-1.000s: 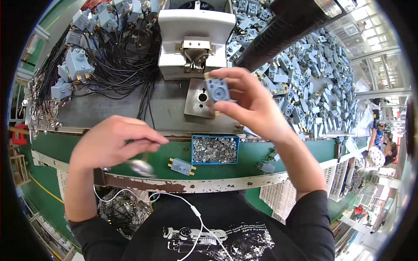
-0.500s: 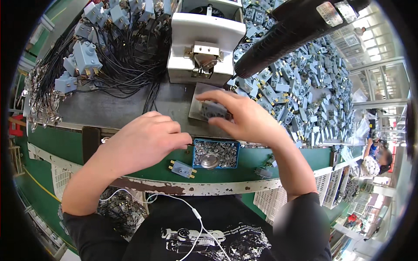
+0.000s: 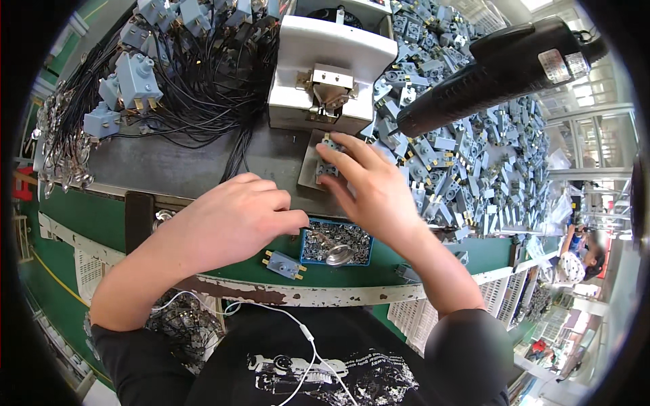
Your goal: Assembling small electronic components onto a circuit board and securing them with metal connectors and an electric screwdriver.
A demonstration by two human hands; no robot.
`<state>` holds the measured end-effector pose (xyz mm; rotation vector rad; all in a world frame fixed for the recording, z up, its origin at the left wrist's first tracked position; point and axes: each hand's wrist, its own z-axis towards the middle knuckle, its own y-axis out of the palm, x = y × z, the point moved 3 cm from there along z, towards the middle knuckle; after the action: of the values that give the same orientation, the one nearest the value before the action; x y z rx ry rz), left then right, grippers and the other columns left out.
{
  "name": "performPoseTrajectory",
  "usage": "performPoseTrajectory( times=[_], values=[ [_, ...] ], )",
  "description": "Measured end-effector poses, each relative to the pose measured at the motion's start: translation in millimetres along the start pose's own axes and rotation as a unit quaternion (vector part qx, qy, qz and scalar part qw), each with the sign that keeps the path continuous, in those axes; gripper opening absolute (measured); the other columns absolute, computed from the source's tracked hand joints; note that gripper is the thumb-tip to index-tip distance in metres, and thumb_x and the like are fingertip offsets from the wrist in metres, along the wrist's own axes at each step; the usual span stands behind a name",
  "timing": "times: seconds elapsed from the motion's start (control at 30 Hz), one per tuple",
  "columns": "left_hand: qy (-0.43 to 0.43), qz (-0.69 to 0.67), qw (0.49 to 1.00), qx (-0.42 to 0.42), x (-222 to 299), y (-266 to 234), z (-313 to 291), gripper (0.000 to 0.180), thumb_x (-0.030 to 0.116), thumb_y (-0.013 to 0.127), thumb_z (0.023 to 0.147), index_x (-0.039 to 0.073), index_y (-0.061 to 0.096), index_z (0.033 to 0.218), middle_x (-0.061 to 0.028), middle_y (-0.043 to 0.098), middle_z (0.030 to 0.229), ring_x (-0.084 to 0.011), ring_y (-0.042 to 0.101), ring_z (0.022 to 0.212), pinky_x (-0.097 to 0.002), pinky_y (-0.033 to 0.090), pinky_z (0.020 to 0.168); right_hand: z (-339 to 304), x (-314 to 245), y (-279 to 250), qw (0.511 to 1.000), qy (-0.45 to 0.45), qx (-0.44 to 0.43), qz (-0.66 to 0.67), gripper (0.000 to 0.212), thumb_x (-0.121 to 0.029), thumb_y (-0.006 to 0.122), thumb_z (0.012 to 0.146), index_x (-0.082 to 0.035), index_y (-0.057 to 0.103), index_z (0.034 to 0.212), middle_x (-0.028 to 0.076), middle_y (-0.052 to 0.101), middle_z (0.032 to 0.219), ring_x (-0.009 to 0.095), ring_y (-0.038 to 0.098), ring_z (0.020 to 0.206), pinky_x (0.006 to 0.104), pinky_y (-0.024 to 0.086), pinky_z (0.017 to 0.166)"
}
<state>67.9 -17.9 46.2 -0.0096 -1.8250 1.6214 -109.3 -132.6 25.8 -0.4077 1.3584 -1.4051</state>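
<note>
My right hand (image 3: pixel 369 183) has its thumb and fingers round a small grey plastic switch (image 3: pixel 330 157) with brass terminals, set on a flat metal block (image 3: pixel 308 169). My left hand (image 3: pixel 247 213) is closed in a pinch at the left end of a blue tray (image 3: pixel 370 252) of small metal parts; a bit of something dark shows at its fingertips, too small to name. A shiny round metal cup (image 3: pixel 339 255) rests on the parts in that tray. Beside the tray, below my left hand, lies another grey switch (image 3: pixel 284 265) with brass terminals.
A white machine with a metal fixture (image 3: pixel 332 88) stands behind the block. A black electric screwdriver (image 3: pixel 487 74) hangs over a large heap of grey switches (image 3: pixel 467 162) at right. Black cables (image 3: pixel 203 95) with grey switches pile up at left. A person (image 3: pixel 579 260) is at far right.
My right hand has turned the grey switch upright on the block. My left hand has shifted slightly right to the tray. The screwdriver and machine appear farther right in view.
</note>
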Motion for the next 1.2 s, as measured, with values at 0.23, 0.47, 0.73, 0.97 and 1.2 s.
performPoseTrajectory(
  times=[0.23,0.47,0.73,0.97,1.2],
  values=[
    [0.01,-0.029,0.998,0.05,1.5,4.6,5.4,0.019,0.014,0.07,0.085,0.012,0.07,0.103,-0.0036,0.062,0.087,-0.0231,0.064,0.088,-0.0368,0.05,0.085,-18.1,4.4,-9.9,0.999,-0.001,0.029,-0.024,0.047,-0.013,0.075,0.09,-0.008,0.066,0.135,0.018,0.06,0.14,0.038,0.061,0.118,0.0445,0.052,0.099],
    [-0.017,-0.016,0.995,0.094,7.9,6.1,15.2,0.028,0.014,0.073,0.083,0.013,0.072,0.112,-0.0041,0.059,0.086,-0.0243,0.061,0.086,-0.0373,0.05,0.079,-28.2,-46.1,-58.5,0.992,-0.09,-0.074,-0.037,0.041,-0.008,0.078,0.085,-0.003,0.07,0.125,0.013,0.071,0.107,0.027,0.072,0.079,0.0347,0.057,0.065],
    [0.007,-0.049,0.997,0.064,-14.7,-22.8,19.2,0.027,0.007,0.071,0.085,0.012,0.074,0.111,-0.0084,0.062,0.078,-0.0293,0.064,0.08,-0.0404,0.051,0.074,-29.5,-9.5,-39.1,0.947,0.043,-0.078,0.308,0.043,0.005,0.075,0.086,-0.001,0.067,0.127,0.012,0.072,0.111,0.023,0.072,0.095,0.0338,0.059,0.085],
    [-0.035,-0.092,0.987,0.127,-10.3,-30.9,19.1,0.024,0.005,0.072,0.085,0.009,0.075,0.108,-0.0079,0.065,0.078,-0.0273,0.067,0.077,-0.0379,0.052,0.069,-34.6,-6.8,-28.6,0.982,-0.024,0.1,0.158,0.045,0.011,0.073,0.084,0.005,0.062,0.128,0.024,0.069,0.128,0.033,0.072,0.113,0.0367,0.058,0.094],
    [-0.012,-0.191,0.967,0.17,-3.4,-16.4,23.6,0.023,0.004,0.075,0.086,0.008,0.076,0.109,-0.0079,0.063,0.085,-0.0248,0.065,0.075,-0.0367,0.052,0.068,-40.1,-19.9,-17.1,0.882,0.085,0.179,0.429,0.023,-0.002,0.052,0.107,0.002,0.052,0.129,0.021,0.07,0.121,0.022,0.068,0.11,0.0348,0.054,0.098]
  ],
)
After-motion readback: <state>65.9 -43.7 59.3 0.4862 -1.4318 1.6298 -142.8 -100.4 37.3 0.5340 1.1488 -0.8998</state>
